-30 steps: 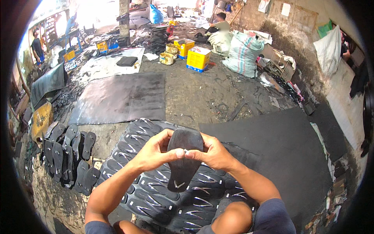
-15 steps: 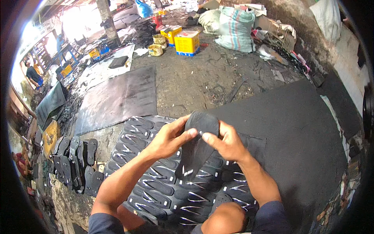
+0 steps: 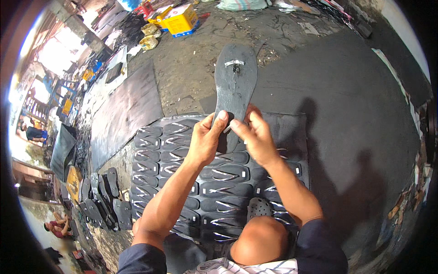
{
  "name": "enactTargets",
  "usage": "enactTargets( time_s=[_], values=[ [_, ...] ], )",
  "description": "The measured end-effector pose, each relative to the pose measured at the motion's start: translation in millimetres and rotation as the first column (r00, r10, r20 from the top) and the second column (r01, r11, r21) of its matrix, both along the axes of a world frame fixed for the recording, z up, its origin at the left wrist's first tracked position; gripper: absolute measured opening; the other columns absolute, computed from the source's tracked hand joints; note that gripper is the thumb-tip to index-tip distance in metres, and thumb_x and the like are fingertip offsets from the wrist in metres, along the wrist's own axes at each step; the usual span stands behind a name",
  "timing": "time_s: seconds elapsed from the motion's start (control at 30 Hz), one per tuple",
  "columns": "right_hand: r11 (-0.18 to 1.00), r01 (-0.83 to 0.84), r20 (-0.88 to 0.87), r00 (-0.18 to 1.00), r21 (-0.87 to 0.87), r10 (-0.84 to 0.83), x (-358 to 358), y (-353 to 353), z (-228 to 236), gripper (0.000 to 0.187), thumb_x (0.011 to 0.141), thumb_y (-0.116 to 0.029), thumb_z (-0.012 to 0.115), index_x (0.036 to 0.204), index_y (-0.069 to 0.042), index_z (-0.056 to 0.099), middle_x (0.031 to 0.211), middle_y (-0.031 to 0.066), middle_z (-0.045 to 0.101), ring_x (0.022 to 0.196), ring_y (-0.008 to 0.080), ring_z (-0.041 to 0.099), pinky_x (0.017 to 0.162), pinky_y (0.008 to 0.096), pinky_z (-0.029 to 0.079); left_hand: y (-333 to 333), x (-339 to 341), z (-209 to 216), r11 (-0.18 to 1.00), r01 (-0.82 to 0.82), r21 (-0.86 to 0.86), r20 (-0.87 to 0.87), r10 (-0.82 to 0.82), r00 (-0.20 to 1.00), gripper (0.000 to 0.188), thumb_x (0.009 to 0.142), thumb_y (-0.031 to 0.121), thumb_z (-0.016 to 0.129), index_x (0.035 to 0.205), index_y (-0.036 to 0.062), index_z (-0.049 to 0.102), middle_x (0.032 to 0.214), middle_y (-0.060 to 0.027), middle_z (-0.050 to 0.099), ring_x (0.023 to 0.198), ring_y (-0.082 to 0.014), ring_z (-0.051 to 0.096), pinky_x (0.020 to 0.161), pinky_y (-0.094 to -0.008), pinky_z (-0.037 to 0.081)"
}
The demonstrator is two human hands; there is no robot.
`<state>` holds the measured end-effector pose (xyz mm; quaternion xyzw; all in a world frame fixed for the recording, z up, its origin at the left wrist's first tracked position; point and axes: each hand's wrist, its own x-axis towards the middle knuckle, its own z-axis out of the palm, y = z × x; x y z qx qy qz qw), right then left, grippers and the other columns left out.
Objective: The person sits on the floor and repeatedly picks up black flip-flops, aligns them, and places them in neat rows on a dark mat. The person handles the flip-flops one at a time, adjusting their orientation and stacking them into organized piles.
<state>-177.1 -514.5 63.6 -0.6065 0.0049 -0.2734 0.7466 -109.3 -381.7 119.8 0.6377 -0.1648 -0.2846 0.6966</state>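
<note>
A black sandal sole [image 3: 236, 84] is held up ahead of me, wide end away. A short whitish strip crosses that end, with a dark streak below it. My left hand [image 3: 205, 139] is closed around the narrow end, its thumb lying on the face. Opposite it, my right hand [image 3: 259, 137] pinches the right edge with thumb and fingers. A small white piece [image 3: 228, 127] shows between the two thumbs; I cannot tell whether it is attached. Below lie rows of black soles [image 3: 226, 173] with whitish V-shaped marks and small white labels.
A perforated dark clog [image 3: 259, 208] shows beside my bare knee [image 3: 260, 242]. More black soles [image 3: 107, 192] are heaped at the left. Large black sheets [image 3: 346, 91] spread across the right. Yellow-and-blue boxes [image 3: 180, 19] stand far off; a person in red [image 3: 59, 226] sits at far left.
The sole has been turned end for end, so the whitish strip is now at the far end. Both hands hold the lower part. The view has tilted down and turned.
</note>
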Motion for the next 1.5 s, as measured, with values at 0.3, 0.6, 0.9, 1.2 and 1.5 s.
enactTargets(
  time_s=[0.3, 0.6, 0.9, 1.2, 1.5],
  values=[
    [0.898, 0.087, -0.154, 0.988, 0.431, -0.022, -43.9, -86.4, -41.8, 0.042, 0.101, -0.016, 0.055, 0.140, -0.003, 0.047, 0.152, 0.0137, 0.041, 0.143, 0.0269, 0.036, 0.109, 0.0368, 0.041, -47.2, -2.1, -45.1, 0.983, 0.140, 0.120, -0.299, -0.099, 0.949, 0.053, 0.099, 0.051, 0.062, 0.113, 0.0008, 0.069, 0.090, -0.0058, 0.072, 0.071, -0.0129, 0.065, 0.062, -0.0294, 0.053],
    [0.998, 0.031, -0.528, 0.849, 0.050, 0.000, -127.0, -199.4, -120.8, 0.049, 0.095, -0.008, 0.068, 0.141, -0.010, 0.051, 0.135, 0.0124, 0.059, 0.113, 0.0160, 0.062, 0.093, 0.0327, 0.053, -58.6, 10.8, -143.9, 0.980, 0.196, 0.043, -0.715, -0.106, 0.691, 0.067, 0.097, 0.060, 0.059, 0.128, 0.0009, 0.058, 0.111, -0.0095, 0.063, 0.101, -0.0188, 0.064, 0.079, -0.0341, 0.060],
    [0.966, 0.253, -0.729, 0.651, -0.052, -0.210, -118.3, -186.4, -222.3, 0.056, 0.098, -0.005, 0.063, 0.149, -0.015, 0.042, 0.123, 0.0119, 0.059, 0.105, 0.0170, 0.060, 0.082, 0.0345, 0.056, -60.1, 13.6, -278.2, 0.865, 0.046, 0.499, -0.081, -0.006, 0.997, 0.044, 0.094, 0.020, 0.073, 0.131, -0.0015, 0.061, 0.111, -0.0094, 0.070, 0.098, -0.0166, 0.067, 0.086, -0.0302, 0.056],
    [0.970, 0.240, -0.766, 0.618, -0.027, -0.175, -123.1, -192.9, -240.7, 0.054, 0.099, -0.005, 0.062, 0.149, -0.015, 0.042, 0.115, 0.0105, 0.059, 0.102, 0.0176, 0.060, 0.084, 0.0354, 0.057, -81.1, 21.7, -271.5, 0.674, 0.001, 0.739, 0.034, -0.039, 0.999, 0.031, 0.087, 0.024, 0.078, 0.106, 0.0007, 0.074, 0.081, -0.0054, 0.075, 0.068, -0.0101, 0.068, 0.063, -0.0253, 0.055],
    [0.637, -0.154, -0.604, 0.540, -0.755, -0.586, -130.3, -211.7, -248.5, 0.051, 0.089, -0.017, 0.075, 0.136, -0.011, 0.055, 0.111, 0.0163, 0.062, 0.102, 0.0271, 0.061, 0.088, 0.0413, 0.051, -82.8, 31.7, -285.4, 0.584, 0.031, 0.811, 0.079, -0.162, 0.984, 0.027, 0.085, 0.026, 0.078, 0.098, 0.0021, 0.075, 0.074, -0.0071, 0.074, 0.065, -0.0149, 0.070, 0.065, -0.0293, 0.056]
  ],
)
